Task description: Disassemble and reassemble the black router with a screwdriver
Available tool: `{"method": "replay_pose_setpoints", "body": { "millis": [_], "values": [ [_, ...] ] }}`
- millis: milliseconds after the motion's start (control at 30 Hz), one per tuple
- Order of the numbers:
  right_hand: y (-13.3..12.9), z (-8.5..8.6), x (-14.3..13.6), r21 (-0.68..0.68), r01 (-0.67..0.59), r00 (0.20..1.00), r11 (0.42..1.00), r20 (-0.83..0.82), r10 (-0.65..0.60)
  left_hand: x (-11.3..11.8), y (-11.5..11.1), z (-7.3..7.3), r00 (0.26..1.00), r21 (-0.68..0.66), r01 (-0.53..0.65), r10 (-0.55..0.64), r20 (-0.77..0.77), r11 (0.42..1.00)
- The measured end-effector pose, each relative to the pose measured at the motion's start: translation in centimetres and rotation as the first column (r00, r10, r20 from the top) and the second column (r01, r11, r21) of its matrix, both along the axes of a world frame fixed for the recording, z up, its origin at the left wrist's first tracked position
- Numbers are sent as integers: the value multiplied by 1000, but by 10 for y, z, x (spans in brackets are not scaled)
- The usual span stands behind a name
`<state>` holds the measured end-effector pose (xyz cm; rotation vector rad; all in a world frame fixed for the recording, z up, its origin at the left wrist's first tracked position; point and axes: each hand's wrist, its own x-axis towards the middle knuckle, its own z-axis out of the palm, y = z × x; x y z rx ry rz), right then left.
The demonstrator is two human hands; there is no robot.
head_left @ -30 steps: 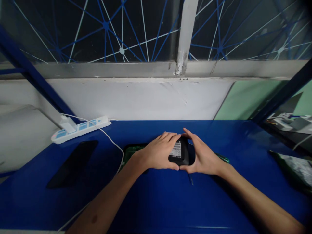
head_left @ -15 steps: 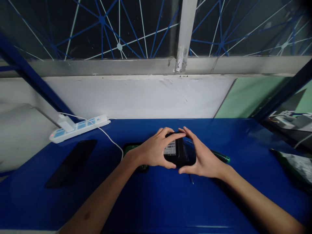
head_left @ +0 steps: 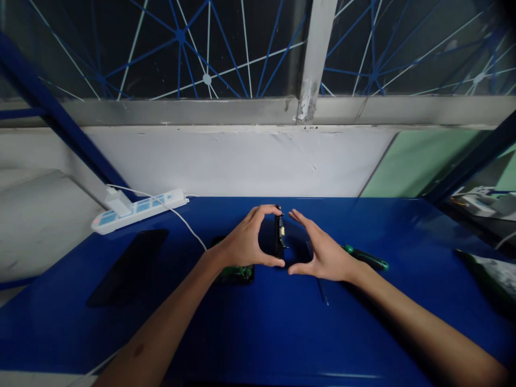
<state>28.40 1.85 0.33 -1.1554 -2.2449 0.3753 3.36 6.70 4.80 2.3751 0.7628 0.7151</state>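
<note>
Mid-frame, left hand (head_left: 245, 244) pinches thin black device (head_left: 279, 236) edge-on btwn thumb & fingers, right hand (head_left: 322, 252) open w/ nothing in it just beside, screwdriver (head_left: 366, 258) to its right.

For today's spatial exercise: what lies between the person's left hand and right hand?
In the head view, a black device stands on edge between the left hand and right hand, pinched by the left.

Black device (head_left: 279, 236) edge-on in left hand (head_left: 245, 244), right hand (head_left: 322, 252) beside
</note>
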Motion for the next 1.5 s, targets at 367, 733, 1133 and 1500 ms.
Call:
{"method": "replay_pose_setpoints", "body": {
  "millis": [367,733,1133,1500],
  "values": [
    [-1,-9,-4,10,-55,998,998,9,55,1,-2,-12,1000,6,0,0,-19,1000],
    [0,-11,-2,34,39,999,999,-1,-39,-5,9,-20,1000,-25,-12,12,7,1000],
    [7,-11,0,30,90,995,996,31,-91,-9,17,-28,1000,-100,-6,3,-25,995],
    [5,-6,1,44,110,994,993,20,-111,-11,18,-24,998,-115,-27,21,-54,993]
  ]
}}
